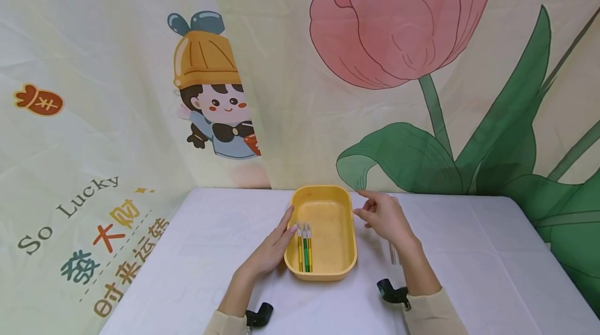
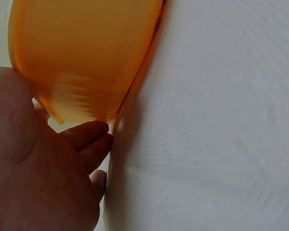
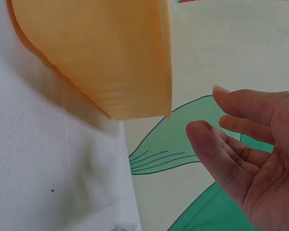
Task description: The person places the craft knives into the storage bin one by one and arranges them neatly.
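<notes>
Head: yellow tray [image 1: 333, 236] on table [image 1: 225, 220], between left hand [image 1: 267, 251] and right hand [image 1: 385, 218]. Possible skid or pivot, from one-sided push; possible roll of pencils [image 1: 305, 254] if tipped. Long axis near-to-far; pencils parallel, pale ends pointing far, right of left hand.

Left wrist: fingers [image 2: 86, 137] nearly straight against tray, no firm grip apparent.

Right wrist: fingers loosely bent, nothing held, apart from tray.
</notes>
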`<action>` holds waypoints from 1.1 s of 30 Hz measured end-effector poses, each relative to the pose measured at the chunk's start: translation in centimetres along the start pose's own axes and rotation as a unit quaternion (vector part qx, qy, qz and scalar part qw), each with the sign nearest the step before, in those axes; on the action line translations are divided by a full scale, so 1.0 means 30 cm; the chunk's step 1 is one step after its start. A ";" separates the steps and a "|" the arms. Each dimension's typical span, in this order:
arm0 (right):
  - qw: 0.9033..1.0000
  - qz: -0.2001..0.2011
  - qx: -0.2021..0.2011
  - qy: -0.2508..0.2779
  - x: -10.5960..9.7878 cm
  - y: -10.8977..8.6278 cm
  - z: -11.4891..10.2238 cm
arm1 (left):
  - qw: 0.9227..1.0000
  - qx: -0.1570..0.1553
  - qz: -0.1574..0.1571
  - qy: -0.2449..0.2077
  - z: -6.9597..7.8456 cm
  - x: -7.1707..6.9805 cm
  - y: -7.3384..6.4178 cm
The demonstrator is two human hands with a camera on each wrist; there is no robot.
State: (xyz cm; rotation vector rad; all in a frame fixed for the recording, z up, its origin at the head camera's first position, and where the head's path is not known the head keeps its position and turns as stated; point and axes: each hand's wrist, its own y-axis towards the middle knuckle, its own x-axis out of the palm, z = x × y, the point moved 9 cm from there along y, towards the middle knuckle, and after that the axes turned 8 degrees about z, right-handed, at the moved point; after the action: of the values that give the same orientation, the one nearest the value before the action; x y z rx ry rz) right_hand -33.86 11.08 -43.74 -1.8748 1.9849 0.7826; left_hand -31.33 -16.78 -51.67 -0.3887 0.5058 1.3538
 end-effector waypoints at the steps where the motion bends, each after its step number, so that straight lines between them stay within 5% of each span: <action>1: 1.000 0.000 0.001 -0.001 -0.002 0.001 0.004 | 1.000 0.000 0.000 0.000 0.000 0.000 0.000; 33: 1.000 0.007 0.015 -0.010 -0.073 0.006 0.082 | 1.000 0.001 -0.002 -0.010 0.002 -0.001 0.000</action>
State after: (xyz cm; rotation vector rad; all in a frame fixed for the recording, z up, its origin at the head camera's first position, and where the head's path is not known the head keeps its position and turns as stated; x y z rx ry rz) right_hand -34.16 14.28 -44.47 -1.8311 1.9890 0.7688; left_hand -31.31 -16.77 -51.61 -0.3742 0.4900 1.3512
